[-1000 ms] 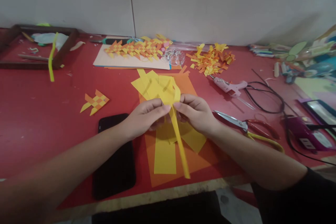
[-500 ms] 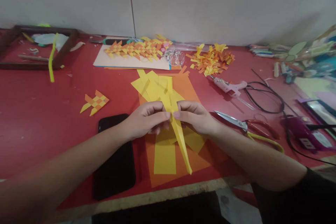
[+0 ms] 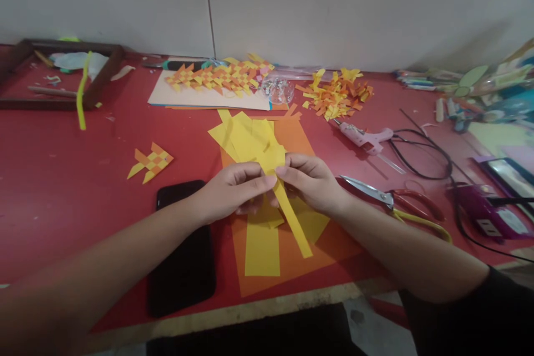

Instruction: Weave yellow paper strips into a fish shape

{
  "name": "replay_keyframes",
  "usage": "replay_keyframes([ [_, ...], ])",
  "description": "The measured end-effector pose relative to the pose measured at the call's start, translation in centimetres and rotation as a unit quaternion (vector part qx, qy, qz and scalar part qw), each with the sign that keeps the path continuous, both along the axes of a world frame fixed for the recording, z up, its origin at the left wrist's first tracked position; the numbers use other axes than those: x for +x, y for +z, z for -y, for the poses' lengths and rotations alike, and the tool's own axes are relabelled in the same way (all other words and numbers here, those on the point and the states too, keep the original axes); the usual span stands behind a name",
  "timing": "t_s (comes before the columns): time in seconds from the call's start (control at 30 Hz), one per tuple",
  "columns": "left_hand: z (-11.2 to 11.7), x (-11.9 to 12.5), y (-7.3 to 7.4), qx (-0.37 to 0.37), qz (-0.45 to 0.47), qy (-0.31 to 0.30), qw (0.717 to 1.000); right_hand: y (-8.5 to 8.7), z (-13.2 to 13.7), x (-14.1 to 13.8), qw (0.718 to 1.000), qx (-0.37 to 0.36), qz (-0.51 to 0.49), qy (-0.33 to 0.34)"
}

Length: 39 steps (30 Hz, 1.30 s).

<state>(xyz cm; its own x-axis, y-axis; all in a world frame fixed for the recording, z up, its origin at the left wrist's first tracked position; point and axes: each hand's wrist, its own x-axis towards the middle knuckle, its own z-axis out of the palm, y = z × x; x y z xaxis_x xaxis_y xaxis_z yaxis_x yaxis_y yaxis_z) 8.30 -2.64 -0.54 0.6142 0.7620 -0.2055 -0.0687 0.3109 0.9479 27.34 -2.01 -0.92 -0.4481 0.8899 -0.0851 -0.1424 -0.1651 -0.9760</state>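
Note:
A narrow yellow paper strip (image 3: 294, 222) is pinched between my two hands, its lower end slanting down toward the table's front edge. My left hand (image 3: 244, 186) closes on it from the left, thumb on top. From the right, my right hand (image 3: 306, 178) grips it with thumb and forefinger, close to the left thumb. Beneath lie loose yellow paper pieces (image 3: 262, 250) on an orange paper sheet (image 3: 246, 283). The strip's upper part blends with the yellow pieces behind it, so its far end is hard to make out.
A black phone (image 3: 181, 267) lies under my left forearm, beside a woven paper fish (image 3: 153, 163). More woven fish (image 3: 217, 79) rest on a pad at the back, near paper scraps (image 3: 337, 94). To the right are a pink glue gun (image 3: 362, 136), scissors (image 3: 375, 192) and a cord.
The strip's lower end has swung slightly up and right, and its flat face now shows. Near the thumbs, the strip has turned. Both hands stay close together in nearly the same place.

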Motion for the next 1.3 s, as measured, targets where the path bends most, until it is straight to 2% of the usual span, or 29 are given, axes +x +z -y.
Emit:
replay_keyframes([
  [0.23, -0.19, 0.14, 0.23, 0.004, -0.012, 0.007, 1.0, 0.15, 0.04, 0.24, 0.998, -0.011, -0.001, 0.057],
  [0.57, -0.25, 0.02, -0.32, 0.002, 0.009, 0.068, 0.998, -0.22, -0.04, 0.06, 1.0, 0.003, -0.001, 0.018],
  [0.8, -0.08, 0.08, 0.11, -0.007, -0.018, -0.015, 1.0, -0.23, -0.08, -0.06, 1.0, -0.016, -0.011, -0.006],
  [1.03, -0.04, 0.02, -0.04, -0.006, -0.017, 0.008, 1.0, 0.21, -0.06, 0.1, 0.999, -0.023, 0.002, 0.036],
  [1.3, -0.19, 0.04, -0.17, -0.019, 0.003, 0.052, 0.998, -0.01, -0.12, -0.03, 1.0, 0.001, -0.009, 0.011],
])
